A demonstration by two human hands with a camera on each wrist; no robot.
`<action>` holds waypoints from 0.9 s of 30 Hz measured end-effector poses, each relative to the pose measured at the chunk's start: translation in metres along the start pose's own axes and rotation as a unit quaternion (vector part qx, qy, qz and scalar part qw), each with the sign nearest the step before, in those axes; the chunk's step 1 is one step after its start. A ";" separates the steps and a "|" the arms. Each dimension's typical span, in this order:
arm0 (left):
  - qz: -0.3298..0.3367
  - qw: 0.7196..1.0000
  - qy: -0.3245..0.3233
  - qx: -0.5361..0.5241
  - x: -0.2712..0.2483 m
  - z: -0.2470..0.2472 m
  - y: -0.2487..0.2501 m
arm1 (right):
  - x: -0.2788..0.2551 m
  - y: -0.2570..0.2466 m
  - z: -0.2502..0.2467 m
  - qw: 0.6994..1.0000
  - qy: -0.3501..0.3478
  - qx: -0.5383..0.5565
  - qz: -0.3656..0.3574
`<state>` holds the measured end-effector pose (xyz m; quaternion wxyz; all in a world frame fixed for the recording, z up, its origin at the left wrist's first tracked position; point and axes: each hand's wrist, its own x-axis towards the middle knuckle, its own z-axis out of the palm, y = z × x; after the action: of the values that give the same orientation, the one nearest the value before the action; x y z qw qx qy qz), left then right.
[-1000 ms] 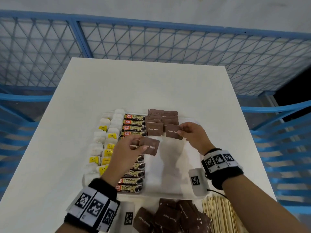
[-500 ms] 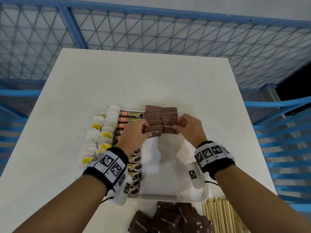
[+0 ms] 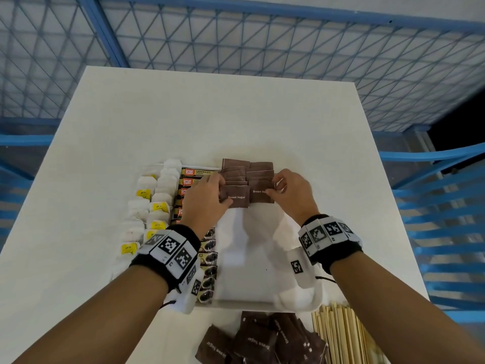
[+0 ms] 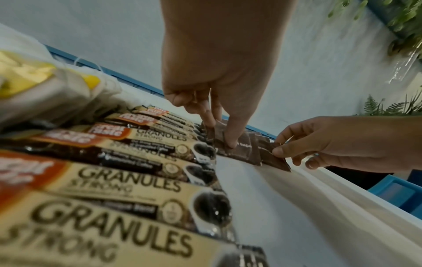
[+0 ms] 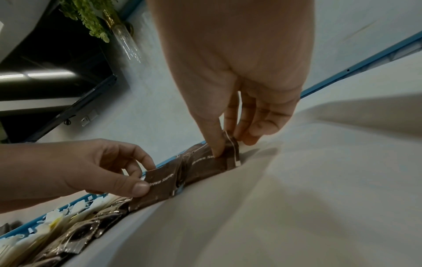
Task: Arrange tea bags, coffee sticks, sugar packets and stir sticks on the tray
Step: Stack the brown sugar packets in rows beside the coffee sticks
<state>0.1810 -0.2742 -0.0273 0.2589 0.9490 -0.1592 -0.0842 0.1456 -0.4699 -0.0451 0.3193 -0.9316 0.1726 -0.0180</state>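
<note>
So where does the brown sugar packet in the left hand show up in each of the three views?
Head: the left-hand sugar packet lies mid-frame on the tray's far half.
Left wrist: the same packet is centre-right, under the left hand's fingertips.
Right wrist: it sits lower left.
Shared landmark: the coffee sticks run beside it in every view.

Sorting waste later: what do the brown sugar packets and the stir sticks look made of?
Brown sugar packets: matte paper by the look, creased with crimped edges; any lining can't be seen. Stir sticks: pale unfinished wood or bamboo, flat and dull.
</note>
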 end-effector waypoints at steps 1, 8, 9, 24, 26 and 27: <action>0.001 1.000 0.004 -0.001 -0.001 0.000 0.000 | 0.000 0.000 0.000 1.000 0.006 -0.006 -0.003; 0.019 0.999 0.041 -0.025 -0.021 -0.012 0.000 | -0.017 -0.003 -0.008 0.999 0.039 0.014 -0.026; 0.025 0.998 0.044 -0.036 -0.028 -0.014 0.000 | -0.022 -0.005 -0.010 0.999 0.033 0.021 -0.028; 0.123 0.949 -0.288 0.020 -0.194 -0.014 -0.001 | -0.202 0.010 -0.050 0.972 -0.229 -0.053 -0.018; 0.135 0.943 -0.295 0.078 -0.204 -0.009 -0.001 | -0.217 0.014 -0.049 0.972 -0.215 -0.091 0.006; 0.138 0.942 -0.289 0.098 -0.207 -0.008 0.000 | -0.222 0.015 -0.047 0.972 -0.211 -0.104 0.012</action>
<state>-0.0109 -0.1985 -0.0050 0.1163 0.8735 -0.3637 -0.3020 -0.0742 -0.4348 0.0000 0.2498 -0.9404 0.1137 0.2008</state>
